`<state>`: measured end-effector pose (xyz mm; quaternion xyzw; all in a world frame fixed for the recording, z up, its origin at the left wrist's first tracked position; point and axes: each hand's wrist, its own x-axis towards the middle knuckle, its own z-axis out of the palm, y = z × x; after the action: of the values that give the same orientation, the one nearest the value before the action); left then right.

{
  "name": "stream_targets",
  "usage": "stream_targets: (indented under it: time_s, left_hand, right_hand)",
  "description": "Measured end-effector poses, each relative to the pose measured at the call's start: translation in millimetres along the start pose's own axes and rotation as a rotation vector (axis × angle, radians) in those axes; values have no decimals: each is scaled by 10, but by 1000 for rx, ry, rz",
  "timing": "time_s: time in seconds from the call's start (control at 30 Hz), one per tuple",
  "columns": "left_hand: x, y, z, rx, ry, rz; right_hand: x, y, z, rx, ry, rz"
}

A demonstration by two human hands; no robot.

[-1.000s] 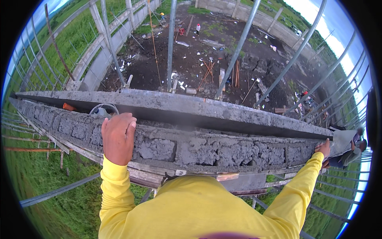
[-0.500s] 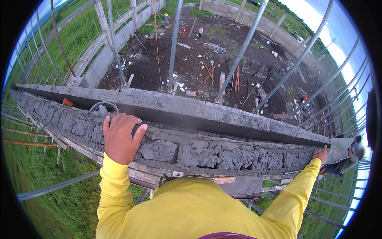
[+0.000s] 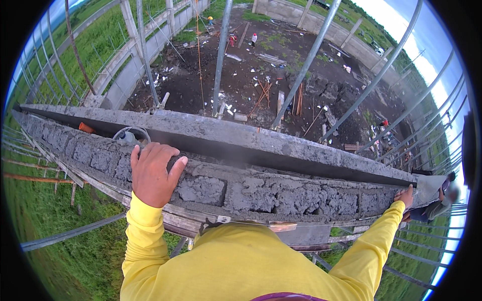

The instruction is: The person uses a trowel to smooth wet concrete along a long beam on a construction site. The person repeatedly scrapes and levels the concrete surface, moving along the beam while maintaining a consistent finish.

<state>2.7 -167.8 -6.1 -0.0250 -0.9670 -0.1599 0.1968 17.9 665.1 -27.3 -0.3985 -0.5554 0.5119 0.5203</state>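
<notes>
Block wall (image 3: 241,193) with rough mortar joints runs across the view, high above the dirt yard (image 3: 281,85). Left hand (image 3: 153,175) flat on the wall top, fingers spread, gripping nothing. Right hand (image 3: 404,196) at the far wall end beside a trowel (image 3: 427,188); grip unclear.

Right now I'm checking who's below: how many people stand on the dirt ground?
3 in view: one in yellow, one in red, one in white, all at the far end of the dirt; others may be hidden.
</notes>
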Motion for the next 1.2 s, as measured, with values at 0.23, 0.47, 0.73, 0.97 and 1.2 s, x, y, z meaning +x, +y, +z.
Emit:
stream_targets:
  time_s: [0.23,0.47,0.73,0.97,1.2]
  left_hand:
    - [1,1,-4,-2,7,6]
    - [3,5,-7,-8,10,6]
    - [-2,2,-2,-8,20,8]
    - [-6,-1,4,-11,21,-1]
    - [-5,1,1,-12,13,-3]
  right_hand:
    - [-26,-37,-17,-23,-30,27]
    - [-18,-20,6,-21,-11,8]
    - [18,-9,-25,-50,-28,29]
    - [61,24,-10,-3,-14,24]
    - [10,-8,-9,-8,-29,30]
